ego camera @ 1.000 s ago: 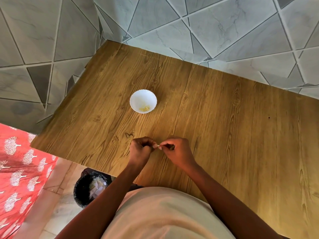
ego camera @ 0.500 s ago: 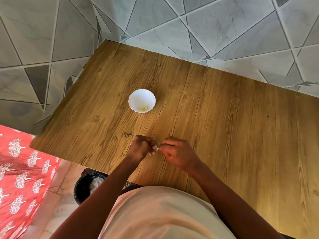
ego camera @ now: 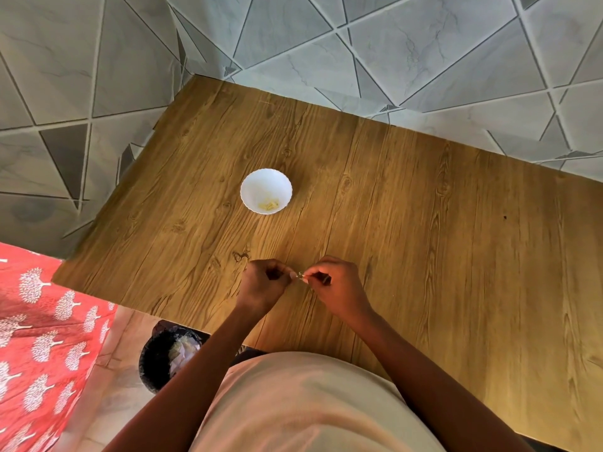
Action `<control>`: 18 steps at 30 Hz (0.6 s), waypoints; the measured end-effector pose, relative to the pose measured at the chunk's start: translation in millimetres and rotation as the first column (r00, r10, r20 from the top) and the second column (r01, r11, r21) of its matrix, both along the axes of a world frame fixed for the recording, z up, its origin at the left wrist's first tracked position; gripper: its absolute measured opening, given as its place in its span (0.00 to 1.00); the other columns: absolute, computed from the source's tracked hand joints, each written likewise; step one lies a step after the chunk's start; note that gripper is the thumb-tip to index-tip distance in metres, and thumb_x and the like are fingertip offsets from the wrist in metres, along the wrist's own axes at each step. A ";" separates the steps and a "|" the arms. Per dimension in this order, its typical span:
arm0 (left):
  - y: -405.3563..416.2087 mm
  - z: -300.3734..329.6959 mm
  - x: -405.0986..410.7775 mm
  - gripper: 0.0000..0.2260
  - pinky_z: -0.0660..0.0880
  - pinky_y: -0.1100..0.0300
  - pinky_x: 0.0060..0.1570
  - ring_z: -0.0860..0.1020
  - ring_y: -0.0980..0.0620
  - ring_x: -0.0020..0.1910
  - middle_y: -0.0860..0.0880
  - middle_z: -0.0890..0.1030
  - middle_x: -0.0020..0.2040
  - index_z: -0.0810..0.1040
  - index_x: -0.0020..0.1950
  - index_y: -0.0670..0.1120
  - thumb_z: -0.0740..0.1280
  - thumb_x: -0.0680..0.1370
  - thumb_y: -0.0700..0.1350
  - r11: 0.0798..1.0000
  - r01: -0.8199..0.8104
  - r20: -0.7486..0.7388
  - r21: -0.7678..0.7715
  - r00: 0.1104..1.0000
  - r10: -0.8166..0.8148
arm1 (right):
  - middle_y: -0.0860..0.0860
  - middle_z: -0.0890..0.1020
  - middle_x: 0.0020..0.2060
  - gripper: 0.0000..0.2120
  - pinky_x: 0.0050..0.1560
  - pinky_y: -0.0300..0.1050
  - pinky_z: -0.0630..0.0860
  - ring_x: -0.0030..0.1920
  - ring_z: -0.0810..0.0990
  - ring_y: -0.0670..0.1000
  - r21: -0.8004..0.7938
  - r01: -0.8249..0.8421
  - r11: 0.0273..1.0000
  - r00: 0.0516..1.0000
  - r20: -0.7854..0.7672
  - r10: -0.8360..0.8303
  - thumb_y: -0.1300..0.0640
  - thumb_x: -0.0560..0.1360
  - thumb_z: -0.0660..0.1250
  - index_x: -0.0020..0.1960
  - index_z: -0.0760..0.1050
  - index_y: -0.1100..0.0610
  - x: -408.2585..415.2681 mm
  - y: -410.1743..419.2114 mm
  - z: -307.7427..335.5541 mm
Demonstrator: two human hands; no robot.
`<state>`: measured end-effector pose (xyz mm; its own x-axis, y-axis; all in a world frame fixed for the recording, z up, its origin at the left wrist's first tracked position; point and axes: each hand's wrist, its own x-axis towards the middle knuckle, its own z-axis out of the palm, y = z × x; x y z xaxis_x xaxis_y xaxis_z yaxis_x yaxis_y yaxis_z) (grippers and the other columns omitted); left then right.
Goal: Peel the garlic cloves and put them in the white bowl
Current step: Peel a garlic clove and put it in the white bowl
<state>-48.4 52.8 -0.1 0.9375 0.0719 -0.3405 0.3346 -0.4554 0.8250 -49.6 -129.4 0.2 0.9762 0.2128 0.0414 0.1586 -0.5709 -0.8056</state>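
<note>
Partly done, by the look of it. A few pale yellow peeled cloves (ego camera: 269,204) already down in the white bowl (ego camera: 251,185), out in the middle of the wooden table (ego camera: 424,223). One more on the go: a tiny garlic clove (ego camera: 300,274), pinched from both sides between the two hands, low over the near part of the table and well apart from the bowl. Left hand (ego camera: 266,282) curled tight, fingertips nipping one end of the clove. Right hand (ego camera: 336,288) curled too, thumb and finger nipping the other end. Too small to tell how much skin is off (just a pale speck between the fingertips). Still to do, most likely: finish pulling the skin away, then reach forward and drop the clove in with the rest. No other unpeeled cloves to be seen on the table, so hard to say how many are left.

Bowl: round, smooth, shiny white, with a wavy little rim. Table: flat, brown, with dark wood lines and knots. Clove: small, pale, with thin papery skin. Below the table edge on the left, a round black bin (ego camera: 153,360) with crumpled pale scraps inside. Grey stone-look tiles (ego camera: 391,44) all around, cut in pointy shapes.
</note>
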 end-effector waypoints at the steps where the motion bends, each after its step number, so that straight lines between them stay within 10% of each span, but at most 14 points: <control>1: 0.5 -2.4 -0.8 0.03 0.73 0.72 0.35 0.80 0.62 0.33 0.56 0.84 0.35 0.86 0.43 0.47 0.77 0.75 0.40 0.999 0.022 0.011 0.048 1.000 -0.022 | 0.47 0.84 0.41 0.05 0.43 0.36 0.80 0.42 0.82 0.42 0.006 0.006 1.000 1.000 -0.004 -0.006 0.63 0.73 0.77 0.47 0.86 0.56 0.3 0.1 -0.1; 18: 4.4 -11.5 -8.3 0.07 0.73 0.73 0.40 0.80 0.62 0.39 0.56 0.84 0.40 0.86 0.44 0.47 0.73 0.75 0.35 0.984 0.154 0.032 0.092 0.987 -0.158 | 0.49 0.83 0.43 0.04 0.44 0.44 0.81 0.42 0.82 0.46 -0.256 0.044 0.966 0.997 -0.044 -0.057 0.61 0.77 0.71 0.48 0.85 0.55 36.5 15.2 -16.6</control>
<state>-56.6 57.2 -11.6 0.9519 -0.0481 -0.3027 0.2222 -0.5718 0.7897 -13.1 -114.2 -16.4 0.9854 0.1602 -0.0574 0.0870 -0.7643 -0.6390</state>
